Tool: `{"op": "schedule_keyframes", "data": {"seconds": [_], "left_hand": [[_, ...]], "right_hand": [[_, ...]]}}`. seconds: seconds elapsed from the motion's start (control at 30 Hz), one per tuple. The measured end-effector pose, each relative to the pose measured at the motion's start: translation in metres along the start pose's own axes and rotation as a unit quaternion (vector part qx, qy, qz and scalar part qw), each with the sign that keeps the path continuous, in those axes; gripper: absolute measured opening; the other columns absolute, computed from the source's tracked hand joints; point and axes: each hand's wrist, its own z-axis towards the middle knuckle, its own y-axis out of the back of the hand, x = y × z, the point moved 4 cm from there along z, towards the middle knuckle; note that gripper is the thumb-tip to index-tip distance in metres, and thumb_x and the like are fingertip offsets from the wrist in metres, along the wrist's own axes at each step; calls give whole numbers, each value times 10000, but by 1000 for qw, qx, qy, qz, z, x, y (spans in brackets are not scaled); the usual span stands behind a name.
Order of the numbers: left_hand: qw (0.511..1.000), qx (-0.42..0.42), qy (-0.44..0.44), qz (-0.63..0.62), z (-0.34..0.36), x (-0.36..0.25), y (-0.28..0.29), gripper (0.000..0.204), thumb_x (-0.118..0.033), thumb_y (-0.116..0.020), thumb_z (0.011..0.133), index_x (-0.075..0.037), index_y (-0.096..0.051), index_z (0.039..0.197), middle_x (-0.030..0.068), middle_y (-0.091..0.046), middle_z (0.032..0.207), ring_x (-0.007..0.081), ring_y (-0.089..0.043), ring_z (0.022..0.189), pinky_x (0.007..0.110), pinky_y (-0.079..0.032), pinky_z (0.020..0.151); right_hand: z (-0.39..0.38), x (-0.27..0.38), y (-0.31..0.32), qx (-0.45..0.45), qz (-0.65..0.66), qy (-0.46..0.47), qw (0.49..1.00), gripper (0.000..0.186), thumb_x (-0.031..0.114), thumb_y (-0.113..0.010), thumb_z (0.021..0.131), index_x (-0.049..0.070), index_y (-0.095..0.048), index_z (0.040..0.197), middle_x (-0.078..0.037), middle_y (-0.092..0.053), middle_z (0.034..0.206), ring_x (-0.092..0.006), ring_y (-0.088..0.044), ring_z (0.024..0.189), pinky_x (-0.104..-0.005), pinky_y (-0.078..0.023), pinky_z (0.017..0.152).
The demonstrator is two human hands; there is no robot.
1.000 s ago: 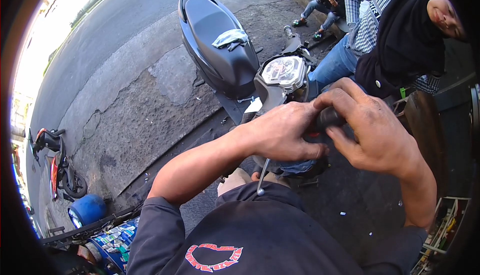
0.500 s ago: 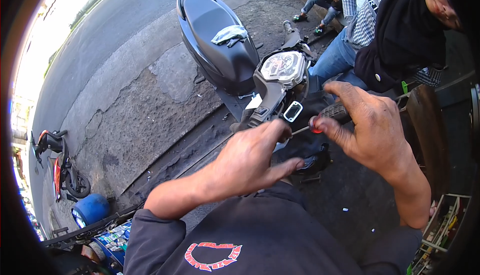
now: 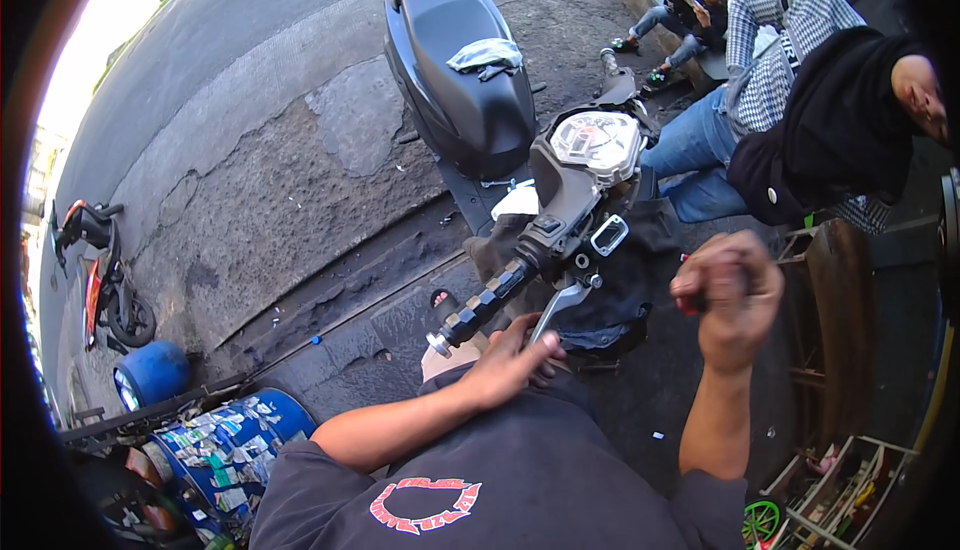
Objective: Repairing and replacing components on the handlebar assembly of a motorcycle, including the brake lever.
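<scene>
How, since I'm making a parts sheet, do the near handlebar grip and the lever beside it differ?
The handlebar grip is mostly black, whereas the lever is silver. The grip is thick and straight; the lever is slender and bent. The lever's tip is close by the left hand, while the grip's outer end stands apart from it. Both sit on the same side of the dial.

R hand [image 3: 728, 295] blurred; red obj. [image 3: 687, 304] in it mostly hidden. Tool rack [image 3: 884, 444] cut off at btm edge.
</scene>
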Motion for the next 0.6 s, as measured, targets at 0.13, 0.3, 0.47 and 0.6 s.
{"op": "schedule_keyframes", "data": {"seconds": [0.13, 0.3, 0.47, 0.6], "left_hand": [[934, 92, -2, -345, 39, 5, 0, 441, -442, -447, 1018, -83, -485, 1272, 91, -622, 950, 133, -598, 701, 263, -525, 538], [909, 137, 18, -394, 55, 3, -8, 344, -416, -457, 1019, -99, -532, 1130, 51, -606, 879, 87, -523, 556, 209, -424, 418], [879, 145, 68, -449, 59, -1, -12, 383, -451, -432, 1019, -96, -551, 1098, 34, -578, 848, 68, -446, 515, 196, -350, 378], [877, 140, 56, -457, 60, -2, -13, 366, -440, -444, 1018, -96, -545, 1091, 32, -573, 837, 63, -444, 510, 186, -339, 369]], "right_hand": [[-24, -45, -24, 10, -372, -93, 923, 187, 115, -735, 829, 7, -683, 974, -97, -647, 808, -181, -638, 666, -307, -500, 596], [-36, -78, -32, 17, -444, -51, 894, 247, 176, -775, 790, 30, -686, 968, -89, -650, 811, -242, -631, 621, -345, -503, 579], [-28, -74, -31, 60, -433, -27, 899, 187, 137, -752, 813, 26, -688, 950, -95, -663, 785, -218, -637, 613, -333, -499, 562], [-24, -68, -25, 24, -371, -77, 925, 145, 68, -726, 823, 3, -675, 942, -75, -633, 739, -126, -532, 582, -273, -437, 549]]}}
